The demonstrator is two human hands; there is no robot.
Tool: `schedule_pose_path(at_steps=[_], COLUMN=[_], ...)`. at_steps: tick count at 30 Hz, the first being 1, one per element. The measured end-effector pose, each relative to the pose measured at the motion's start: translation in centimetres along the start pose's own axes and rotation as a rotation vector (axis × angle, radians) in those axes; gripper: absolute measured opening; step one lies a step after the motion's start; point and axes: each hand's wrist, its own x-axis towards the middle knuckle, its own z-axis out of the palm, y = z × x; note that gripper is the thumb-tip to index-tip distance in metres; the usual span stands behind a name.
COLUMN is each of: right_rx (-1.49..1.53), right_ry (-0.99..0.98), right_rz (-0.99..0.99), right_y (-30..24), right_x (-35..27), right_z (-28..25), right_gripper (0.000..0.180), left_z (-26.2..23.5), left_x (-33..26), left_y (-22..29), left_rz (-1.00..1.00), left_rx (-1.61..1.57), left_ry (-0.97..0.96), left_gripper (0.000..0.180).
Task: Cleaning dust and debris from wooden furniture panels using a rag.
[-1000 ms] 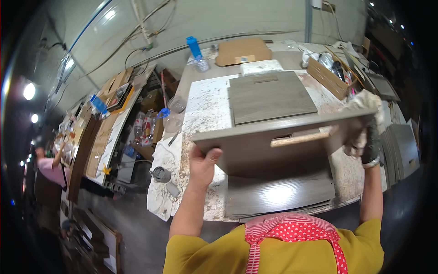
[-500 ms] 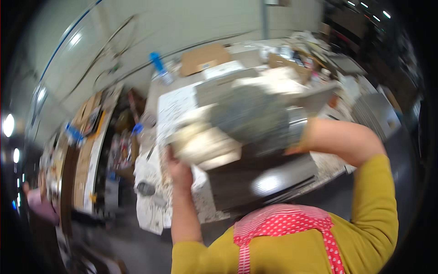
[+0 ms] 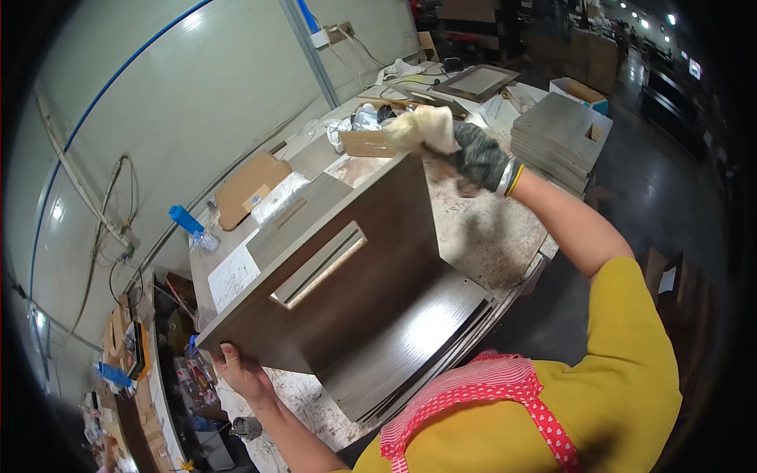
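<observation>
A brown wood-grain panel (image 3: 398, 229) with a rectangular cutout stands tilted on its long edge. My bare left hand (image 3: 246, 380) grips its lower left corner, thumb on the near face. Beneath and in front of it lies a stack of similar glossy panels (image 3: 418, 319). In a grey glove, my right hand (image 3: 477, 154) is closed on a cream cloth (image 3: 426, 128), bunched at the standing panel's far upper corner. Motion blurs the cloth, so I cannot tell whether it touches the edge. Behind the panel another flat board (image 3: 303, 213) lies on the table.
The speckled worktable (image 3: 493, 236) extends behind the panel. A pile of grey panels (image 3: 560, 130) stands at the right, near an open box (image 3: 579, 91). Farther back lies a flat frame (image 3: 477, 81). Cardboard (image 3: 251, 189) and a blue-topped bottle (image 3: 189, 221) are at the left.
The panel now stands tilted in my left hand. My right hand, with the cloth, has gone to the panel's far upper corner. The view has turned to the right.
</observation>
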Motion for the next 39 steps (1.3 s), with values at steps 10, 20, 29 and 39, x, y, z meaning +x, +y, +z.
schedule_pose_path(at_steps=[10, 20, 29, 39], right_rx=[0.741, 1.098, -0.242, -0.346], right_ry=[0.452, 0.206, 0.519, 0.039], right_rz=[0.171, 0.797, -0.346, -0.622], right_y=[-0.6, 6.0, -9.0, -14.4], right_x=[-1.8, -12.1, -4.6, -1.9], right_z=[5.8, 14.7, 1.5, 1.6], right_gripper=[0.048, 0.039, 0.034, 0.05], left_z=[1.1, 1.9, 4.0, 12.9], left_x=[-0.7, 0.3, 2.9, 5.5], left_y=[0.1, 0.1, 4.0, 11.1], left_rz=[-0.044, -0.059, 0.263, 0.689], left_rx=[-0.035, -0.027, 0.814, 0.784], left_ry=[0.055, 0.084, 0.065, 0.003], left_gripper=[0.038, 0.038, 0.07, 0.036])
